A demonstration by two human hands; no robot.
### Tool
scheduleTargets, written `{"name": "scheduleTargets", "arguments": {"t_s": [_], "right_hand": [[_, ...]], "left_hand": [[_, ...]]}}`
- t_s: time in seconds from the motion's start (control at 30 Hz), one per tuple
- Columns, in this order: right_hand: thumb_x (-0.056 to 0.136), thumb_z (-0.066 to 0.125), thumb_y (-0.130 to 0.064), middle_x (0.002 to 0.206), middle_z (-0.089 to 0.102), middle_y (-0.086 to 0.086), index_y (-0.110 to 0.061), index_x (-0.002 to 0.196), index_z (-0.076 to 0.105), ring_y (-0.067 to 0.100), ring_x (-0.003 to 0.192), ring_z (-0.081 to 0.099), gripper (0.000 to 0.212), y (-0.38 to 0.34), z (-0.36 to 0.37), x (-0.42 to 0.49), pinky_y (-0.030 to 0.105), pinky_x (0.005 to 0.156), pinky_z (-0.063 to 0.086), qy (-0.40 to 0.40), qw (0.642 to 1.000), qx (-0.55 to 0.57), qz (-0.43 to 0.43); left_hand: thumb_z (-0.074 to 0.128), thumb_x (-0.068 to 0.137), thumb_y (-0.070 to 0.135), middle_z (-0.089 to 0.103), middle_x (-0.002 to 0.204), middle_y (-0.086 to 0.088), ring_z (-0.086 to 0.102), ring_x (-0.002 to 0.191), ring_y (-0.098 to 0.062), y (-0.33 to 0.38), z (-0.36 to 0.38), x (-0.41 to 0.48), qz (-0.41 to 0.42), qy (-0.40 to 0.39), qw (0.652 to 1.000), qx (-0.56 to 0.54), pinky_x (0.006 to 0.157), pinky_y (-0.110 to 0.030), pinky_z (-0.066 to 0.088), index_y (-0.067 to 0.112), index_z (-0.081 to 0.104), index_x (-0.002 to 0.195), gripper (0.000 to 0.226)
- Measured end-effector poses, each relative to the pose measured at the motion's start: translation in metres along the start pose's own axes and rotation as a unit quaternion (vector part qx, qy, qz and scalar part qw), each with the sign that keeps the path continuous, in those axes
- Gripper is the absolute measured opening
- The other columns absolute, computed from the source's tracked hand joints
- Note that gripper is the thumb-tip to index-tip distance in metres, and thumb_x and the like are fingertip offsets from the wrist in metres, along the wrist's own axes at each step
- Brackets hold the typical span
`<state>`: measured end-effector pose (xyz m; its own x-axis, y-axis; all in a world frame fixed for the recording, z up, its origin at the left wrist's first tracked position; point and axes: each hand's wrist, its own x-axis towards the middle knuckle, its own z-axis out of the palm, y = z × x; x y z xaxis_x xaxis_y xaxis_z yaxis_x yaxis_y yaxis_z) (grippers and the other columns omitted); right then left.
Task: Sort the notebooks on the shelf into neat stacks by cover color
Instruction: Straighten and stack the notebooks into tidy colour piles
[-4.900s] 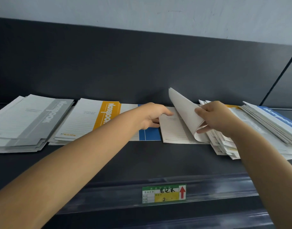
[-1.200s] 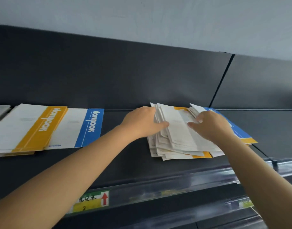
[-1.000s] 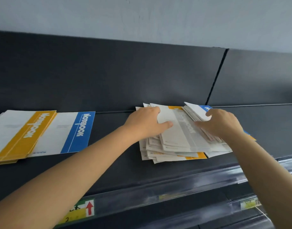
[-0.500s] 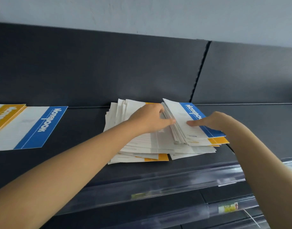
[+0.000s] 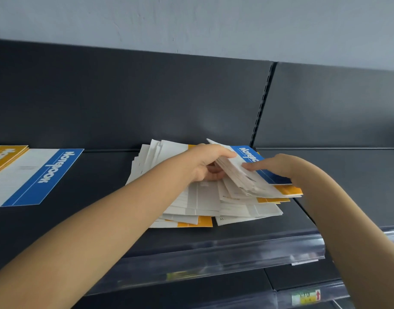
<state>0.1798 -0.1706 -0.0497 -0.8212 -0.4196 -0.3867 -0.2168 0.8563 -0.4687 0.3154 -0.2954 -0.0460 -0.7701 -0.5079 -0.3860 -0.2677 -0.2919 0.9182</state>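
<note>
Left hand: fingers curled over the top of a raised bundle of notebooks, thumb tucked beneath, gripping it at its nine o'clock edge. Right hand: visible fingers straight, forefinger tip touching the bundle's near edge from three o'clock; no pinch could be seen.

Item, mixed pile: lay on the shelf at centre, fanned and askew. Mostly white faces were uppermost, with yellow bands showing at six and four o'clock. The bundle was tilted up off its right half, a blue-banded cover on top.

Item, sorted portion: a blue notebook lay flat at nine o'clock of the pile, well apart. A yellow stack sat just beside it, further toward nine o'clock, cut by the frame edge.

Progress, judged: under way, nearer the start than the finish. Places for blue and yellow were established, but the bulk of the notebooks sat unsorted in the pile. Left to do: separate the pile by color, carry each notebook to its stack, square the edges.

Surroundings: dark back panel at twelve o'clock; slotted upright at one o'clock; pale wall above; clear price rail at six o'clock; price label at five o'clock, on the tier below.

Obstructions: plain white faces hid many cover colors, judged the chief hindrance. The left forearm crossed the pile's near-left part.
</note>
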Motion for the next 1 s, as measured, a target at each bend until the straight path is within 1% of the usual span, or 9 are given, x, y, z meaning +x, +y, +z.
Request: {"name": "scheduleTargets", "arguments": {"t_s": [0.2,0.33,0.43,0.5,0.6,0.77,0.83,0.9,1.0], "right_hand": [[0.073,0.067,-0.063,0.106,0.061,0.008,-0.009,0.111,0.054,0.023,0.092,0.059,0.067,-0.002,-0.008,-0.019,0.032,0.084,0.041,0.019,0.999,0.05,-0.013],[0.076,0.066,-0.061,0.082,0.055,0.006,-0.006,0.098,0.049,0.018,0.07,0.051,0.062,-0.013,-0.017,-0.039,0.032,0.075,0.037,0.082,0.994,0.065,-0.033],[0.067,0.07,-0.067,0.089,0.058,0.008,-0.006,0.107,0.05,0.023,0.078,0.056,0.076,-0.031,-0.022,-0.056,0.035,0.075,0.043,0.119,0.989,0.073,-0.041],[0.067,0.073,-0.064,0.094,0.059,0.009,-0.006,0.108,0.05,0.027,0.084,0.058,0.075,-0.045,-0.017,-0.064,0.039,0.079,0.051,0.116,0.986,0.101,-0.067],[0.074,0.062,-0.069,0.084,0.058,0.006,-0.006,0.099,0.056,0.024,0.078,0.057,0.068,-0.06,0.001,-0.075,0.037,0.073,0.049,0.204,0.972,-0.059,-0.098],[0.083,0.051,-0.064,0.123,0.051,0.016,-0.006,0.117,0.057,0.034,0.117,0.044,0.067,-0.081,0.036,-0.084,0.042,0.095,0.036,0.326,0.907,-0.227,-0.139],[0.085,0.051,-0.063,0.11,0.056,0.013,-0.006,0.091,0.059,0.03,0.106,0.05,0.058,-0.09,0.046,-0.084,0.036,0.086,0.04,0.286,0.914,-0.237,-0.162],[0.084,0.052,-0.065,0.077,0.054,0.005,-0.01,0.07,0.047,0.019,0.072,0.052,0.057,-0.097,0.059,-0.083,0.026,0.06,0.038,0.17,0.958,-0.172,-0.155],[0.08,0.053,-0.07,0.071,0.047,-0.002,-0.011,0.09,0.046,0.015,0.071,0.051,0.06,-0.1,0.085,-0.073,0.024,0.054,0.035,0.079,0.98,-0.13,-0.125]], "left_hand": [[0.069,0.087,0.017,0.069,0.092,-0.006,0.065,0.078,-0.018,-0.002,0.02,-0.005,0.005,-0.034,0.999,0.02,0.07,-0.028,0.054,0.016,0.063,0.1,0.015],[0.058,0.09,0.004,0.07,0.11,-0.015,0.069,0.099,-0.029,0.008,0.016,-0.011,0.092,-0.023,0.995,-0.004,0.071,-0.036,0.059,0.007,0.06,0.12,0.03],[0.054,0.088,-0.001,0.07,0.11,-0.016,0.068,0.101,-0.031,0.021,-0.005,-0.025,0.137,-0.007,0.99,-0.035,0.077,-0.036,0.056,0.001,0.063,0.118,0.031],[0.054,0.089,0.002,0.072,0.101,-0.014,0.07,0.088,-0.028,0.027,-0.029,-0.04,0.148,-0.001,0.989,-0.025,0.077,-0.032,0.056,0.002,0.066,0.107,0.022],[0.056,0.091,0.006,0.072,0.084,-0.01,0.071,0.065,-0.019,0.027,-0.07,-0.054,0.143,0.017,0.989,0.044,0.057,-0.026,0.058,0.005,0.065,0.096,0.011],[0.057,0.091,0.004,0.071,0.098,-0.012,0.071,0.081,-0.024,0.004,-0.118,-0.056,0.104,0.041,0.991,0.067,0.061,-0.031,0.056,0.005,0.058,0.116,0.025],[0.057,0.092,0.006,0.071,0.098,-0.011,0.071,0.082,-0.024,-0.005,-0.131,-0.054,0.089,0.041,0.994,0.057,0.062,-0.031,0.057,0.006,0.059,0.114,0.022],[0.062,0.09,0.011,0.071,0.104,-0.01,0.071,0.087,-0.023,-0.01,-0.139,-0.05,0.102,0.056,0.989,0.089,0.07,-0.034,0.058,0.006,0.059,0.114,0.025],[0.077,0.081,0.019,0.065,0.108,0.005,0.063,0.094,-0.011,-0.013,-0.147,-0.042,0.171,0.121,0.953,0.217,0.074,-0.028,0.052,0.013,0.057,0.111,0.036]]}}
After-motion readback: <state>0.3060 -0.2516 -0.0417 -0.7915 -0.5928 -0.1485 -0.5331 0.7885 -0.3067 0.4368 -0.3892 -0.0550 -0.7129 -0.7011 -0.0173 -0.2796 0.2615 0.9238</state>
